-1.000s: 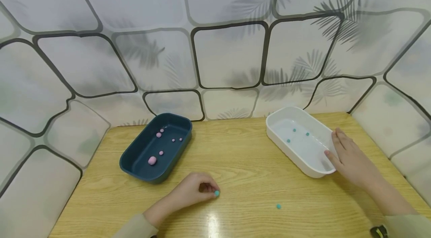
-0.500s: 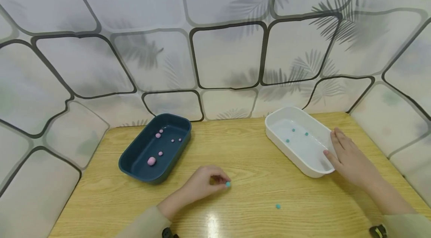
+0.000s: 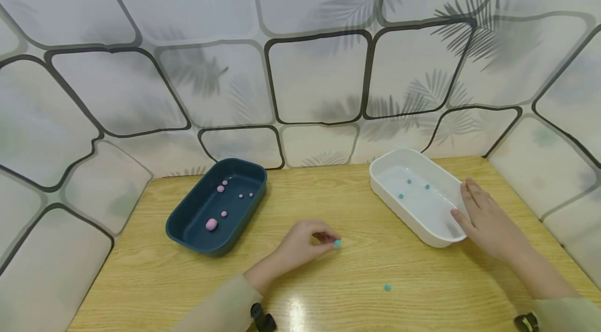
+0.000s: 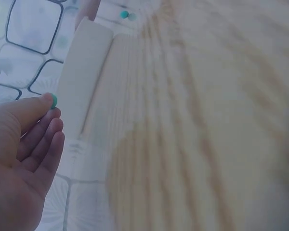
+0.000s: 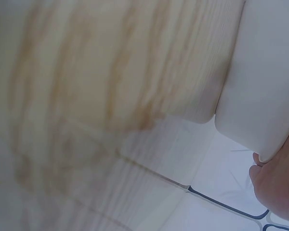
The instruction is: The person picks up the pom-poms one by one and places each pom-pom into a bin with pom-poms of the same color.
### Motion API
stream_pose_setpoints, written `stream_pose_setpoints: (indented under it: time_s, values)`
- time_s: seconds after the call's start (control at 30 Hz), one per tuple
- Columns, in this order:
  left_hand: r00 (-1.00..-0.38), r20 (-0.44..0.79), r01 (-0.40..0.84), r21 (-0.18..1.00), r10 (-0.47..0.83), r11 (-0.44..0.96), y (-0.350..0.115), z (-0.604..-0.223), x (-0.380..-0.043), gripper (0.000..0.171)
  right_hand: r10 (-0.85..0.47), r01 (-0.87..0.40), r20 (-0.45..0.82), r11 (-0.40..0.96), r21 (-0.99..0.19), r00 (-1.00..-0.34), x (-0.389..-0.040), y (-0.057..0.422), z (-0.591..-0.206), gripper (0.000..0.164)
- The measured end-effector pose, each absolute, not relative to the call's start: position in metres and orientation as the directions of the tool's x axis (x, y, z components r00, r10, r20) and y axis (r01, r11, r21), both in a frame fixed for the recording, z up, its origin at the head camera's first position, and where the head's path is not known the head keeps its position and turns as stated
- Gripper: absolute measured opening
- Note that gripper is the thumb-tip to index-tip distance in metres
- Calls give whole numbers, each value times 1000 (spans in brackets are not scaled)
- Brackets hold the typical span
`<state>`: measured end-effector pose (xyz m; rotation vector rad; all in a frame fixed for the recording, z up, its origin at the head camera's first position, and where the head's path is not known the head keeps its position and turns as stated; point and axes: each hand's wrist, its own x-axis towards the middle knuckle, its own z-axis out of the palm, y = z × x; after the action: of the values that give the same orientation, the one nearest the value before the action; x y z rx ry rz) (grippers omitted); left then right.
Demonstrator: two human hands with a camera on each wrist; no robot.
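My left hand (image 3: 302,243) pinches a small teal ball (image 3: 337,244) between thumb and fingertips, above the middle of the table. The left wrist view shows this ball (image 4: 53,100) at the thumb tip. My right hand (image 3: 490,222) holds the near right edge of a white tray (image 3: 392,205), thumb over the rim and fingers along the side. In the right wrist view only part of this hand (image 5: 277,183) shows at the tray's rim. Three teal balls (image 3: 427,187) lie inside the white tray. Another teal ball (image 3: 387,287) is on the table near the front.
A dark blue tray (image 3: 178,225) with several pink balls (image 3: 212,224) of different sizes stands at the left. Both trays sit on a wood-grain table (image 3: 310,186). Behind it and at the sides rise patterned panels (image 3: 321,81).
The left hand has moved right and away from the front edge, carrying its teal ball toward the white tray. The right hand and both trays have stayed in place.
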<state>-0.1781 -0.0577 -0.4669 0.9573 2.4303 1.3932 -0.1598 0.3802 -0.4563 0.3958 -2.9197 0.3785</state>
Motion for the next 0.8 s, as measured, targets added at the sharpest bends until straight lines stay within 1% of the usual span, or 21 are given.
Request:
stream_pose_setpoints:
  time_s: [0.17,0.4,0.57,0.8]
  values:
    - [-776,208,467,823,595,322,-44,-469,-185,13,-241,-284,203,933,-221,-949,-160,381,-457,73]
    - [-803,217,442,841,555,311,-24,-469,-195,11,-245,-289,210,933,-215,-946,-161,381,-458,73]
    - [-812,231,431,856,535,285,-12,-471,-203,13,-247,-291,211,933,-212,-946,-161,382,-458,73]
    - [-839,220,384,886,497,258,4,-472,-210,16,-243,-286,206,934,-214,-948,-161,382,-459,73]
